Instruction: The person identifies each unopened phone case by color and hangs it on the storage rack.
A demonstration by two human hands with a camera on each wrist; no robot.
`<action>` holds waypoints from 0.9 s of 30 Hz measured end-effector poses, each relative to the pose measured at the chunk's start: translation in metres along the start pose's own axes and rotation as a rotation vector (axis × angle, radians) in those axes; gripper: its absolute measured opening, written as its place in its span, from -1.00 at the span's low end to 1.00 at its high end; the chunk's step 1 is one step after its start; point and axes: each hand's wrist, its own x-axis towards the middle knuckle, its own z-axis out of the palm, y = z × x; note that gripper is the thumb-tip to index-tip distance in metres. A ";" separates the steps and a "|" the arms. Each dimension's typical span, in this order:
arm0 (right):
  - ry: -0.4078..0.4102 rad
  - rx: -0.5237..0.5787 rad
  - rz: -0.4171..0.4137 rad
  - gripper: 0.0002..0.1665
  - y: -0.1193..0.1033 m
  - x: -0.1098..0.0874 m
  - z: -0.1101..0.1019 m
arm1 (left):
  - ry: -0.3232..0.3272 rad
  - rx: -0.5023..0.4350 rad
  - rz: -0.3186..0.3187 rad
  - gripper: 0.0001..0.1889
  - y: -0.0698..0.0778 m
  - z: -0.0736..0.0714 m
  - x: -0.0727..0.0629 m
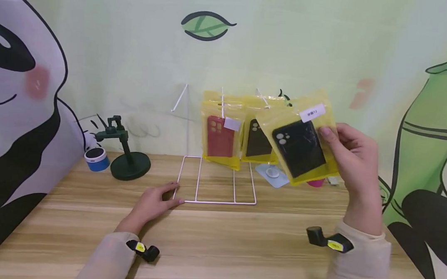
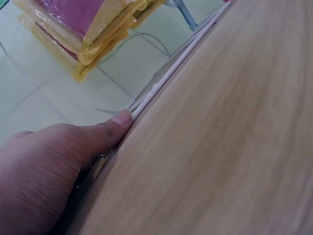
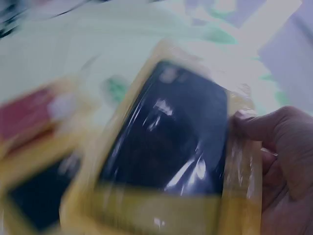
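Observation:
My right hand (image 1: 355, 155) pinches the right edge of a yellow clear-front bag holding a black phone case (image 1: 299, 149). The bag is raised and tilted, with a white label near its top. In the right wrist view the same black phone case (image 3: 168, 129) looks blurred. To its left, bagged phone cases hang from a white wire rack (image 1: 226, 203): a red one (image 1: 220, 139) and a black one (image 1: 254, 145). My left hand (image 1: 151, 205) holds the front left corner of the rack's base. Its thumb (image 2: 110, 131) lies against the wire; the other fingers are mostly hidden in the left wrist view.
At the left rear stand a dark green stand (image 1: 128, 164) and a small blue-and-white cylinder (image 1: 97, 159). A light blue card with a round white piece (image 1: 272, 173) lies right of the rack, near a pink object (image 1: 316, 183) partly behind the bag. The rack's left hook (image 1: 179, 97) is bare.

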 end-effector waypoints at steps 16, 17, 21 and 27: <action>0.066 0.053 0.190 -0.67 0.059 0.027 0.034 | 0.001 -0.009 0.001 -0.30 -0.002 -0.003 -0.001; 0.055 0.056 0.199 -0.67 0.062 0.027 0.032 | 0.000 -0.006 0.001 -0.30 -0.002 -0.003 -0.001; -0.005 0.046 0.237 -0.65 0.067 0.027 0.030 | -0.007 -0.004 -0.002 -0.29 -0.002 -0.003 -0.001; -0.020 0.020 0.269 -0.59 0.071 0.029 0.033 | -0.003 -0.006 0.001 -0.29 0.000 -0.004 -0.001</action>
